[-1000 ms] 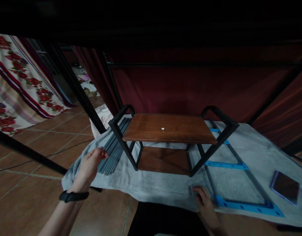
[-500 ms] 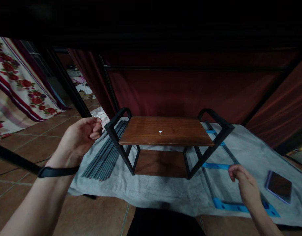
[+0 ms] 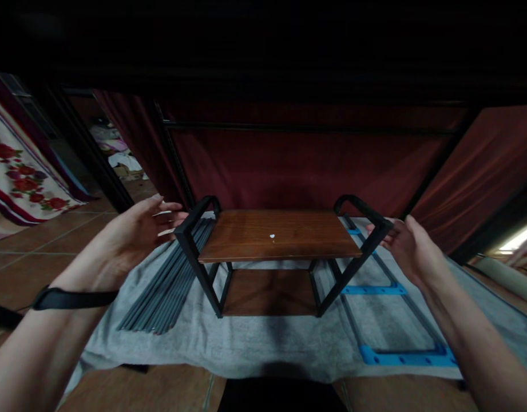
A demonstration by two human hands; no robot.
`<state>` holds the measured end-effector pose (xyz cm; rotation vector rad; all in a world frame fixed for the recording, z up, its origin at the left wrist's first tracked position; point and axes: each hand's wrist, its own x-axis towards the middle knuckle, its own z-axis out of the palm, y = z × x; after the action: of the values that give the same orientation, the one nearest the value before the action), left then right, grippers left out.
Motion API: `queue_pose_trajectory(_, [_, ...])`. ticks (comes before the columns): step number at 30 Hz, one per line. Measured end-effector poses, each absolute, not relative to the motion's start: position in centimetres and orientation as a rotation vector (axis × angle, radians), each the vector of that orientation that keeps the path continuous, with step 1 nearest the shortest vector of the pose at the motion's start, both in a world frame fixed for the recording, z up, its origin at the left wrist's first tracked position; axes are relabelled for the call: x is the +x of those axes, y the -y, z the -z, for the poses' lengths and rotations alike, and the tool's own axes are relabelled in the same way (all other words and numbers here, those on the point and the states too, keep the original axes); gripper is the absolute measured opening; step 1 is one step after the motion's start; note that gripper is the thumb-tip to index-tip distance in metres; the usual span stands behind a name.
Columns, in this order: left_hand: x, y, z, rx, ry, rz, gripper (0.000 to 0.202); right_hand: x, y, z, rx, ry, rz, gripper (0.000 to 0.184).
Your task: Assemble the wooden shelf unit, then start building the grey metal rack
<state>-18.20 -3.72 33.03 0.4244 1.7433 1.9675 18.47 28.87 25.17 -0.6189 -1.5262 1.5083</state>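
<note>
The two-tier rack of brown wood-look boards and black metal side frames point(image 3: 278, 232) stands on a grey cloth point(image 3: 246, 349) between the hands. The left hand point(image 3: 138, 234) is unclenched, fingers loosely extended beside the left frame; contact cannot be confirmed. The right hand point(image 3: 411, 246) has fingers at the right frame; whether they grasp it cannot be told. Step in hand, as judged: bracketing the rack from both sides. A secure hold calls for even closure on both frames. No container is identifiable near the hands; slim grey rods point(image 3: 164, 286) lie loose on the cloth.
</note>
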Motion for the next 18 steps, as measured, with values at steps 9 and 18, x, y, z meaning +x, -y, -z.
queue_pose_trajectory(9, [-15.2, 0.8, -34.2, 0.296, -1.648, -1.831, 0.009, 15.8, -26.7, -29.8, -0.648, 1.373, -1.937, 0.026])
queue_pose_trajectory(18, [-13.3, 1.4, -35.9, 0.206, -1.729, -1.822, 0.014, 15.6, -25.9, -32.1, -0.606, 1.302, -2.032, 0.018])
